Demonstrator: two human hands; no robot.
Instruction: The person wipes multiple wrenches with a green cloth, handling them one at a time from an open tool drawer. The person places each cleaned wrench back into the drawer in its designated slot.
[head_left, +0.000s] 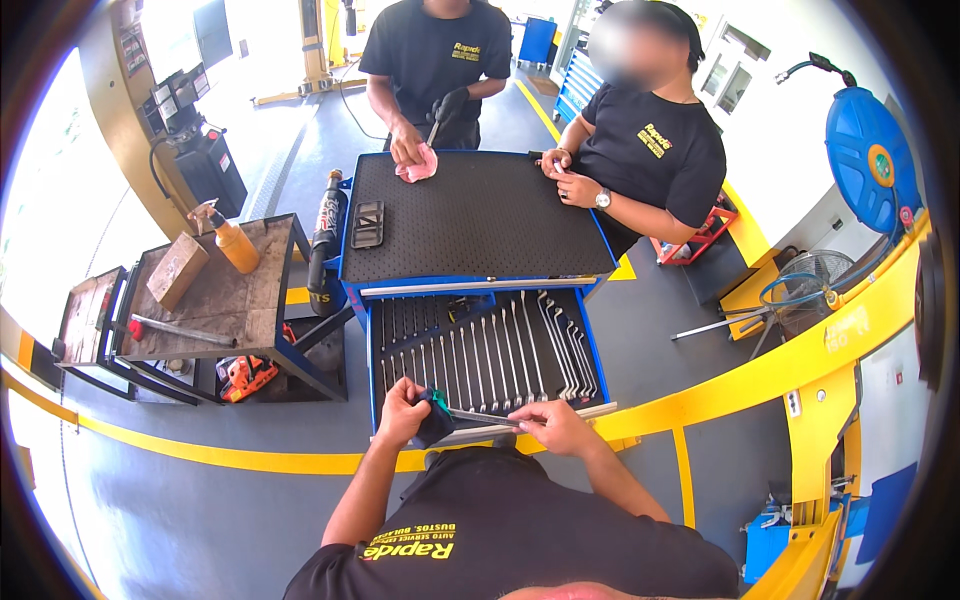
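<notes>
A dark cloth [434, 426] with a green edge is bunched in my left hand [402, 412], its fingers closed around it. The cloth covers one end of a slim metal wrench [482, 416]. Toward the wrench's other end, the fingers of my right hand [557, 426] pinch it, so it lies nearly level between both hands. Both hands are above the front edge of an open drawer [600, 409]. Inside the drawer, combination wrenches [500, 350] lie in rows by size, with several offset ones [562, 345] at the right.
The drawer belongs to a blue tool cabinet with a black mat top [480, 215] holding a small black tray [368, 224]. Across it, one person wipes a tool with a pink cloth [418, 164]; another stands right. A cart [255, 310] carries an orange spray bottle [236, 245]. A yellow rail [700, 395] runs right.
</notes>
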